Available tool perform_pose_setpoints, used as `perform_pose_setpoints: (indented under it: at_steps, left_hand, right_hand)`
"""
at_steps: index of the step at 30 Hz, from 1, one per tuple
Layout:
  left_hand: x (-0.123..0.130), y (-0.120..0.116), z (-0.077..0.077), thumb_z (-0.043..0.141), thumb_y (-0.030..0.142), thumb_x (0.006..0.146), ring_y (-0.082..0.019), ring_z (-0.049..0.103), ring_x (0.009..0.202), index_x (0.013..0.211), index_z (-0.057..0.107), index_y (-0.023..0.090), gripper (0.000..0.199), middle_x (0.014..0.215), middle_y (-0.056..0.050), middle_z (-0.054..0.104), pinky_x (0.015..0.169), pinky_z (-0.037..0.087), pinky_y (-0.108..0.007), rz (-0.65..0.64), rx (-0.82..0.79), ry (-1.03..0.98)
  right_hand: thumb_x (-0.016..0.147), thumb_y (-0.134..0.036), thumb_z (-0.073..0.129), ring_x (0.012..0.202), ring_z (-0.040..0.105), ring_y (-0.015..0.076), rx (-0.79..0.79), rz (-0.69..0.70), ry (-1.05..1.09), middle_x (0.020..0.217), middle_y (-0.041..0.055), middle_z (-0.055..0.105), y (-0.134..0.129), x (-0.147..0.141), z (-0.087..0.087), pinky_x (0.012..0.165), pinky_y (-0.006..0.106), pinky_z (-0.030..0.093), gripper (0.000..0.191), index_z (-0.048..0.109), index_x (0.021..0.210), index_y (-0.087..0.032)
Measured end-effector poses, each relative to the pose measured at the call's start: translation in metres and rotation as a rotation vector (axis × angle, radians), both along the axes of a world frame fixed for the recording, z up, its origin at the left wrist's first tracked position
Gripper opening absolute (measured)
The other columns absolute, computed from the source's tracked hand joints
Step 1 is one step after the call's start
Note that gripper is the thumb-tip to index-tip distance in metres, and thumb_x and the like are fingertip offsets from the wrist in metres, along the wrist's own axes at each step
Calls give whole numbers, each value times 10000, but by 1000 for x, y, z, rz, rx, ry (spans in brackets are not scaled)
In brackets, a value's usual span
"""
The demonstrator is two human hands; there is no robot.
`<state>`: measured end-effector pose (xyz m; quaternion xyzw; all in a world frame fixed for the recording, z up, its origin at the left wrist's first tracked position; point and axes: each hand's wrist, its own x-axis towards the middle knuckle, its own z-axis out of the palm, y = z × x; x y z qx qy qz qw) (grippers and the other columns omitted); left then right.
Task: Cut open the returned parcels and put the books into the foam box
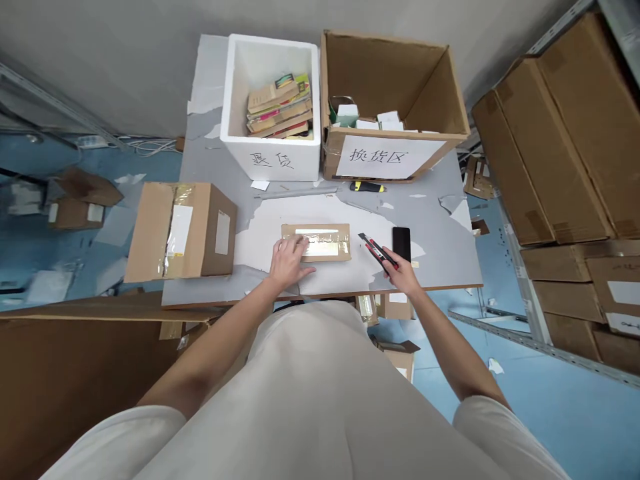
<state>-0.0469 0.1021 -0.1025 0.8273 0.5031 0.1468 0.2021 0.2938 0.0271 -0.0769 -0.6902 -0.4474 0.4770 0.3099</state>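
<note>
A small taped cardboard box (333,243) with a white label lies flat on the table in front of me. My left hand (289,260) rests on its left end, fingers laid over the edge and thumb stretched out along the near side. In my right hand (400,272) is a black and red utility knife (376,251), its tip pointing up and left, just right of the box and apart from it. A black phone (401,244) lies beside that hand, partly covered by it.
A white foam box (270,160) holding flat packets and a large carton (330,153) holding small boxes stand at the back. A yellow-black cutter (368,187) lies before the carton. A taped carton (210,233) sits at left. Stacked cartons (545,153) fill the right side.
</note>
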Motion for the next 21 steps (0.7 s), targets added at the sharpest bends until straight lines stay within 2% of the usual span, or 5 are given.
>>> perform_pose_setpoints:
  at_steps: [3,5,8,14,21]
  left_hand:
    - [5,24,3,833,600,449,-464,181,1404,1429,350,158,1179,1522,-241,249,1117,94,-614,-55,-29,64]
    - [6,35,0,827,648,391,-485,123,1411,1446,314,148,1276,1530,-257,215,1100,46,-654,-89,-72,111]
    - [7,42,-6,827,664,363,-493,136,1403,1436,331,154,1288,1515,-266,240,1091,62,-667,-89,-115,115]
    - [7,42,-14,831,647,375,-467,253,1358,1387,405,169,1198,1445,-235,352,1093,212,-600,-52,-94,-16]
    - [4,40,-23,821,622,410,-454,250,1356,1379,422,155,1147,1425,-207,357,1111,224,-578,-42,-71,-82]
  right_hand:
    - [759,-579,609,428,445,94,-46,-67,167,552,-49,533,1,-20,-22,364,206,340,804,434,1409,-141]
    - [746,-585,617,441,462,95,-51,-91,223,580,-43,550,3,-27,-29,354,199,336,820,420,1417,-155]
    - [740,-585,620,456,479,94,-50,-95,242,617,-27,580,7,-31,-31,349,194,339,803,443,1402,-167]
    - [743,-552,636,452,459,84,-72,-33,282,612,-32,570,11,-24,-32,352,185,325,769,469,1386,-164]
    - [738,-531,658,415,409,77,-181,112,274,560,-44,534,7,-3,-25,369,202,327,729,515,1362,-182]
